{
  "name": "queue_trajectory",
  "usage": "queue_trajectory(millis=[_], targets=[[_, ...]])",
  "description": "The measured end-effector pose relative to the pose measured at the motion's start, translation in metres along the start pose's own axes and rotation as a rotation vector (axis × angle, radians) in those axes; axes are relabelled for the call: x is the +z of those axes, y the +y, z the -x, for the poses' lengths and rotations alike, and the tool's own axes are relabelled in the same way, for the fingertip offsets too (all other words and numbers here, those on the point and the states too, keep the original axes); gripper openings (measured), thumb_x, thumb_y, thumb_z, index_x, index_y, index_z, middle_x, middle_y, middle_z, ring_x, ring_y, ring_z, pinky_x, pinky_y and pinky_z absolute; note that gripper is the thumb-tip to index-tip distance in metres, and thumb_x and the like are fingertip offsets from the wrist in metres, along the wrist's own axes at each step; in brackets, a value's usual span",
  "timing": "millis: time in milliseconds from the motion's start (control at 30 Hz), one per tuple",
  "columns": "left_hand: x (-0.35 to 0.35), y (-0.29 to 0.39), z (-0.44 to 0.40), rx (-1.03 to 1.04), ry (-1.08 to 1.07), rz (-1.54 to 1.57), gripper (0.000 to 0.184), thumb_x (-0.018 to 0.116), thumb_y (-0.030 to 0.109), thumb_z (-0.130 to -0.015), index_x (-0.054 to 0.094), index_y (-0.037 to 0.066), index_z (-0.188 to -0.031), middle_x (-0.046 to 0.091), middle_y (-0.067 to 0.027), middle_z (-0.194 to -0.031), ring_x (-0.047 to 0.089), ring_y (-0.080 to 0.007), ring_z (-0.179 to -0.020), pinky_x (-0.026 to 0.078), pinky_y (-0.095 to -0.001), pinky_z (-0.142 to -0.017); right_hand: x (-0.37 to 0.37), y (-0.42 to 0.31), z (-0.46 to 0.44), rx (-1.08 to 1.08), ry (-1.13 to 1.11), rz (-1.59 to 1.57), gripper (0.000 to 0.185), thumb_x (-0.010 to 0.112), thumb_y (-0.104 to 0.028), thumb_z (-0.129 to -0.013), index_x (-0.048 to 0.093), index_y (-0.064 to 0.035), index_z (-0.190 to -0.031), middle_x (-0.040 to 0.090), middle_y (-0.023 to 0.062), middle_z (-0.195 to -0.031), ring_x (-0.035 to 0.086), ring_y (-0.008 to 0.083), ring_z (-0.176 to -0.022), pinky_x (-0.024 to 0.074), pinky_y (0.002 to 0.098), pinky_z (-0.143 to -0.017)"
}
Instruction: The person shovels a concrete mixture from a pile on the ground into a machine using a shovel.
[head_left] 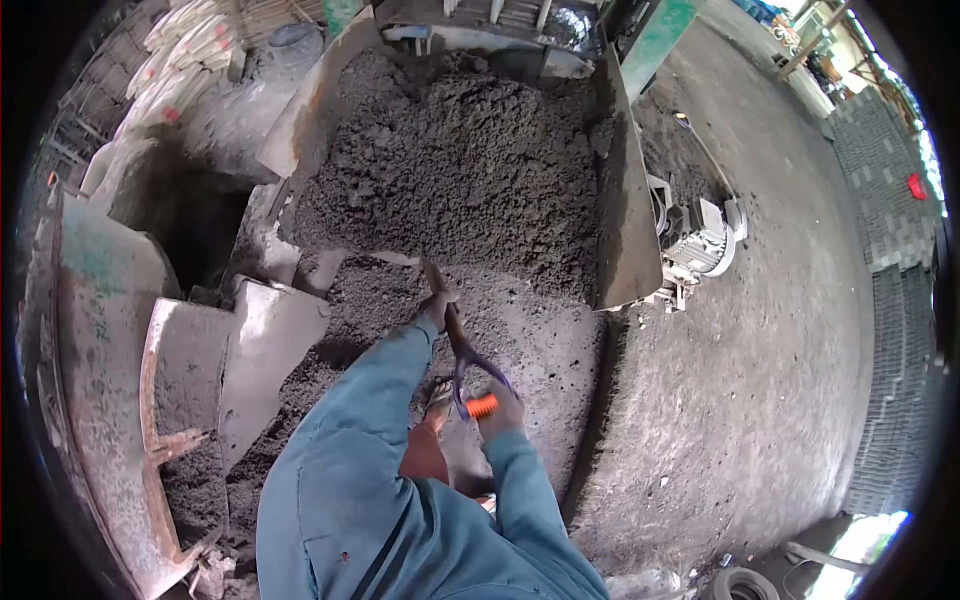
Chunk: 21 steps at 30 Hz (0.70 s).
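Observation:
My left hand (438, 308) is wrapped round the wooden shaft of a shovel (455, 335), partway down. Lower and to the right, my right hand (500, 411) grips the orange bar (481, 406) of its D-shaped handle. The shaft points forward to the front edge of a large heap of dark, crumbly material (470, 170). That heap lies between two upright metal side plates. The shovel's blade cannot be made out against the material. Both sleeves are blue-green. Part of a leg and a foot shows below the handle.
A dark opening (205, 225) lies to the left, beside worn metal sheets (110, 280). An electric motor (700, 240) stands right of the heap, near a long-handled tool (708, 150). Stacked grey blocks (900, 370) line the far right. Sacks (195, 50) are piled at upper left.

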<state>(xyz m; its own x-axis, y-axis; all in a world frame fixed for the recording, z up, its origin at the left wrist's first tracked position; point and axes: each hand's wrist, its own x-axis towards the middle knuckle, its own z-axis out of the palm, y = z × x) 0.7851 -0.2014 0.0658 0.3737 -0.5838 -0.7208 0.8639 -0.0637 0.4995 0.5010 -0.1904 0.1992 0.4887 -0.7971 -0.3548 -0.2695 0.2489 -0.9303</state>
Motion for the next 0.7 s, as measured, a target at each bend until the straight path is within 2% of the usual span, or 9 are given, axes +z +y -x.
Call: queue_trajectory(millis=[33,100,133,200,267,333,400,500,700], targets=[[0.015,0.003,0.022,-0.021,0.080,0.064,0.020,0.067,0.024,-0.083,0.054,0.009,-0.087,0.052,-0.0092,-0.071,0.060,-0.0315,-0.063,0.053,-0.0527,-0.065,-0.016,-0.003,0.018,-0.052,-0.036,0.046,0.028,0.076,-0.005,-0.069,0.066,-0.0071,-0.095,0.066,0.0125,-0.081,0.063,0.0329,-0.078,0.0516,0.0427,-0.075],[0.016,-0.021,0.034,-0.088,0.070,0.248,0.021,0.067,0.026,-0.083,0.053,0.011,-0.086,0.052,-0.0091,-0.070,0.058,-0.0298,-0.062,0.051,-0.0506,-0.062,-0.076,-0.100,0.082,-0.401,-0.056,0.741,0.031,0.078,-0.004,-0.063,0.069,-0.0098,-0.092,0.067,0.0103,-0.081,0.064,0.0327,-0.082,0.0506,0.0407,-0.075],[0.019,-0.034,0.043,-0.122,0.062,0.339,0.021,0.067,0.027,-0.082,0.053,0.012,-0.085,0.052,-0.0091,-0.070,0.058,-0.0290,-0.062,0.050,-0.0495,-0.061,-0.106,-0.106,0.105,-0.058,-0.040,0.440,0.028,0.074,-0.002,-0.065,0.068,-0.0061,-0.092,0.066,0.0109,-0.080,0.064,0.0297,-0.078,0.0514,0.0392,-0.071],[0.028,-0.056,0.084,-0.170,0.049,0.499,0.024,0.069,0.027,-0.083,0.049,0.014,-0.079,0.048,-0.0050,-0.065,0.051,-0.0263,-0.056,0.052,-0.0486,-0.060,-0.166,-0.120,0.151,0.516,0.382,-0.418,0.023,0.066,0.002,-0.068,0.066,0.0013,-0.091,0.064,0.0121,-0.077,0.064,0.0238,-0.069,0.0529,0.0362,-0.061],[0.000,-0.118,0.099,-0.230,0.008,0.453,0.025,0.068,0.026,-0.084,0.048,0.013,-0.079,0.049,-0.0065,-0.067,0.053,-0.0271,-0.060,0.051,-0.0501,-0.062,-0.209,-0.131,0.198,0.362,0.600,-0.084,0.022,0.063,0.005,-0.068,0.065,0.0036,-0.090,0.062,0.0114,-0.071,0.063,0.0222,-0.065,0.0531,0.0331,-0.059],[0.004,-0.168,0.145,-0.418,0.132,0.418,0.023,0.067,0.025,-0.085,0.049,0.012,-0.082,0.054,-0.0086,-0.071,0.058,-0.0279,-0.066,0.051,-0.0498,-0.063,-0.288,-0.031,0.242,0.174,0.778,0.473,0.020,0.064,0.004,-0.071,0.063,0.0052,-0.090,0.064,0.0113,-0.073,0.064,0.0226,-0.067,0.0540,0.0334,-0.063],[0.004,-0.184,0.231,-0.442,-0.219,0.343,0.020,0.066,0.025,-0.087,0.054,0.011,-0.093,0.062,-0.0117,-0.084,0.063,-0.0284,-0.078,0.052,-0.0480,-0.073,-0.345,0.037,0.293,0.185,0.941,0.558,0.014,0.064,0.001,-0.074,0.066,0.0025,-0.088,0.063,0.0112,-0.073,0.059,0.0153,-0.066,0.0482,0.0295,-0.057],[0.041,-0.150,0.371,-0.760,-0.347,0.052,0.024,0.067,0.027,-0.089,0.056,0.010,-0.103,0.066,-0.0122,-0.100,0.064,-0.0282,-0.093,0.050,-0.0467,-0.087,-0.427,0.153,0.377,0.431,1.085,0.707,0.015,0.060,-0.011,-0.083,0.063,0.0014,-0.089,0.067,0.0123,-0.087,0.064,0.0233,-0.075,0.0547,0.0387,-0.067],[0.097,-0.150,0.459,-0.204,-0.918,-0.157,0.029,0.066,0.036,-0.093,0.056,0.011,-0.101,0.064,-0.0093,-0.100,0.063,-0.0245,-0.098,0.048,-0.0477,-0.093,-0.336,0.135,0.461,0.616,0.677,-0.384,0.015,0.061,-0.015,-0.081,0.061,0.0001,-0.082,0.063,0.0118,-0.078,0.061,0.0246,-0.067,0.0531,0.0393,-0.061]])
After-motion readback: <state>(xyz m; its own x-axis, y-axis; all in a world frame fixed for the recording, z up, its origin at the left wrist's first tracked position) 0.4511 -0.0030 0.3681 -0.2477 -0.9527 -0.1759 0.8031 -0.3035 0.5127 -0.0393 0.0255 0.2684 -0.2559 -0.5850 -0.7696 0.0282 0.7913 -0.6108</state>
